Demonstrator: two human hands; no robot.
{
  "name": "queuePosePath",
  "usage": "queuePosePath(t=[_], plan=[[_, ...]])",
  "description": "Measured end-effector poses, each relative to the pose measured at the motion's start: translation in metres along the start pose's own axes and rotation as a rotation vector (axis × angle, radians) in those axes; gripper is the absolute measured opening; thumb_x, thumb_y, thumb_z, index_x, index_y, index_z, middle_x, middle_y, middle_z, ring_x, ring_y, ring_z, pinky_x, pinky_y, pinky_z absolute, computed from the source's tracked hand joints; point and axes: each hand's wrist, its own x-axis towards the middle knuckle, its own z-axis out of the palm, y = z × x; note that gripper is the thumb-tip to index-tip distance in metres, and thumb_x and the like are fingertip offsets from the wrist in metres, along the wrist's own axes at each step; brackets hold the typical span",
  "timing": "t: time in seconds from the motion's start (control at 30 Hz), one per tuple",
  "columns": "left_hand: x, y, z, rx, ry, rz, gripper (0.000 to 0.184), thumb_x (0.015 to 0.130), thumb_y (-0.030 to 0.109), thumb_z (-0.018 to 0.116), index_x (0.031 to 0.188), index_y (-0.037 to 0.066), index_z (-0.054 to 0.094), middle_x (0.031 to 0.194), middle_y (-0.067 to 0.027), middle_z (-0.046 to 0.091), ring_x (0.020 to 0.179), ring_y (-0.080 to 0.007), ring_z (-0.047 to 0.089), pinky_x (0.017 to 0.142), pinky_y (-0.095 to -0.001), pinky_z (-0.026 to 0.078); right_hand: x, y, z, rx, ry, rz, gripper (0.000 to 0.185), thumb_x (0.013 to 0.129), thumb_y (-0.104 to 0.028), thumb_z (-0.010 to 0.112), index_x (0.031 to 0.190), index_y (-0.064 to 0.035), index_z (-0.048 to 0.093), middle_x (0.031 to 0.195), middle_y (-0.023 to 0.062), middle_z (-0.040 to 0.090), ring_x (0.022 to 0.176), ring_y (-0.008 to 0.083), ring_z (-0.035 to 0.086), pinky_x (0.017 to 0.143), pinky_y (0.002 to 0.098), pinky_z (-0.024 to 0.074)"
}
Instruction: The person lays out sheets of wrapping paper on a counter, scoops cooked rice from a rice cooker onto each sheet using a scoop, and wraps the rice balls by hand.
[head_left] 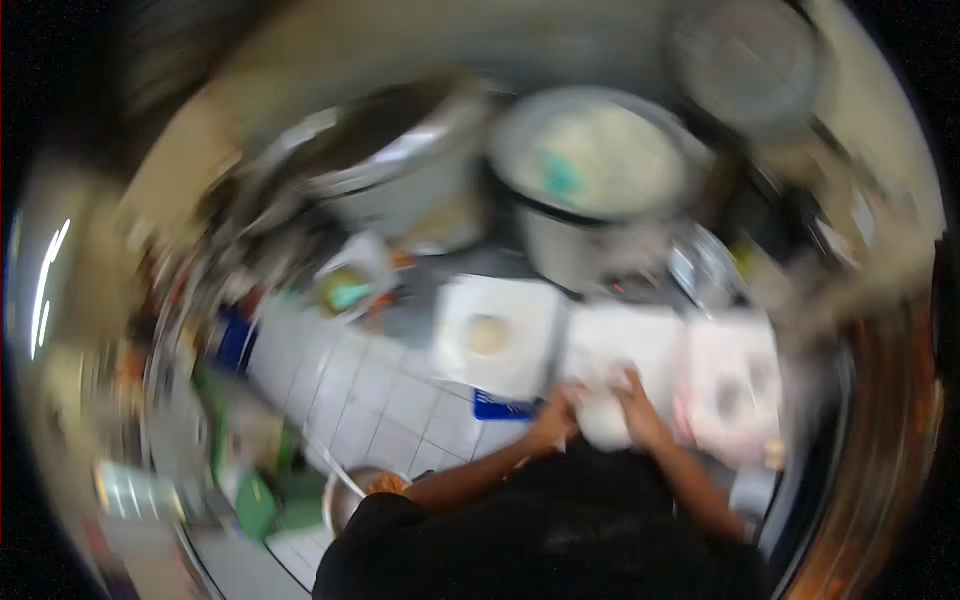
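Note:
Close in front of my body, a white rounded thing (604,420) sits between my two hands; motion blur hides what kind it is. My left hand (560,412) grips it from the left, fingers curled in. On its other side, my right hand (634,398) has its fingers bent around the edge. Just beyond them lies a white sheet (630,335). Left of that, another white sheet (515,310) carries a pale round mound (487,335). To the right is a pinkish-white packet (735,385), its contents unclear.
A rice pot (560,240) with a green utensil (558,177) stands ahead, beside a large metal pot (410,190). A bowl of orange-brown food (385,483) is at lower left. Nearby are a blue crate (500,405), white tiles (375,400) and a clear plastic bag (703,265).

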Motion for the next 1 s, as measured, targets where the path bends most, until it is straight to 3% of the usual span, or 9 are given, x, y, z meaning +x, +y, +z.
queuePosePath(t=[0.07,0.23,0.37,0.53,0.7,0.83,0.87,0.9,1.0], plan=[[-0.035,0.017,0.001,-0.057,-0.027,0.022,0.078,0.079,-0.001,0.07,0.148,0.006,0.034,0.145,-0.0119,0.043,0.129,-0.0222,0.047,0.109,-0.0372,0.038,-0.009,0.037,0.011,0.077,-0.151,-0.055,0.049,0.106,-0.027,0.041,0.148,-0.0176,0.017,0.128,0.0176,0.053,0.114,0.0259,0.055,0.097,0.0421,0.0494],[-0.053,0.061,-0.014,-0.346,-0.233,-0.101,0.065,0.078,-0.006,0.063,0.141,0.0,0.049,0.126,-0.007,0.063,0.114,-0.0143,0.058,0.1,-0.0306,0.045,0.03,0.031,0.017,-0.054,-0.408,-0.019,0.064,0.106,-0.047,0.034,0.158,-0.0235,0.005,0.148,0.0211,0.042,0.109,0.0301,0.06,0.092,0.0411,0.0522],[-0.075,0.024,-0.008,-0.44,-0.111,-0.133,0.044,0.08,-0.006,0.065,0.124,-0.002,0.063,0.11,-0.0049,0.07,0.1,-0.0128,0.063,0.089,-0.0307,0.051,0.017,-0.003,0.04,-0.606,-0.207,-0.056,0.063,0.107,-0.036,0.039,0.157,-0.0112,0.009,0.144,0.0217,0.045,0.116,0.0282,0.058,0.099,0.0333,0.0462],[-0.088,0.018,0.006,-0.513,-0.035,-0.088,0.038,0.077,-0.001,0.07,0.115,-0.002,0.067,0.103,-0.0051,0.072,0.092,-0.0146,0.065,0.08,-0.0318,0.052,-0.028,-0.033,0.048,-0.81,-0.526,-0.111,0.069,0.101,-0.031,0.057,0.149,0.0025,0.021,0.139,0.0236,0.046,0.129,0.03,0.046,0.105,0.0351,0.0403],[-0.073,0.024,0.009,0.704,0.314,0.373,0.034,0.062,0.013,0.079,0.089,0.005,0.059,0.1,-0.0114,0.056,0.099,-0.0309,0.057,0.082,-0.0412,0.05,-0.025,-0.046,0.043,-0.721,-0.73,0.008,0.08,0.085,-0.022,0.079,0.145,0.0033,0.033,0.135,0.0188,0.051,0.127,0.0271,0.049,0.106,0.0347,0.0401],[-0.035,0.066,0.016,1.089,0.189,0.314,0.021,0.065,0.017,0.072,0.083,0.01,0.063,0.099,-0.0095,0.06,0.095,-0.0318,0.057,0.084,-0.0456,0.044,-0.012,-0.057,0.012,-0.594,-0.976,0.062,0.07,0.081,-0.02,0.08,0.139,-0.0028,0.044,0.127,0.0118,0.057,0.12,0.0212,0.054,0.104,0.0329,0.0424],[-0.021,0.098,0.029,1.156,0.084,0.037,0.024,0.064,0.015,0.074,0.085,0.01,0.064,0.1,-0.0102,0.061,0.095,-0.031,0.058,0.083,-0.0447,0.043,-0.013,-0.074,0.005,-0.645,-0.949,0.23,0.07,0.079,-0.021,0.081,0.137,-0.0039,0.046,0.128,0.0125,0.057,0.12,0.0215,0.055,0.105,0.0341,0.0419],[-0.022,0.099,0.034,0.976,0.302,0.437,0.032,0.061,0.014,0.077,0.09,0.009,0.063,0.099,-0.0099,0.062,0.094,-0.03,0.059,0.083,-0.044,0.043,-0.015,-0.083,-0.01,-0.664,-0.939,0.398,0.07,0.077,-0.023,0.083,0.134,-0.005,0.047,0.128,0.0131,0.057,0.12,0.0219,0.055,0.105,0.0354,0.0415],[-0.001,0.099,0.049,0.819,0.572,0.395,0.026,0.078,0.009,0.075,0.098,0.006,0.059,0.098,-0.0118,0.059,0.088,-0.0289,0.059,0.078,-0.0406,0.047,-0.017,-0.093,-0.074,-0.912,-0.562,-0.296,0.073,0.072,-0.027,0.085,0.13,-0.0035,0.048,0.118,0.0146,0.062,0.109,0.0263,0.062,0.093,0.0369,0.0495]])
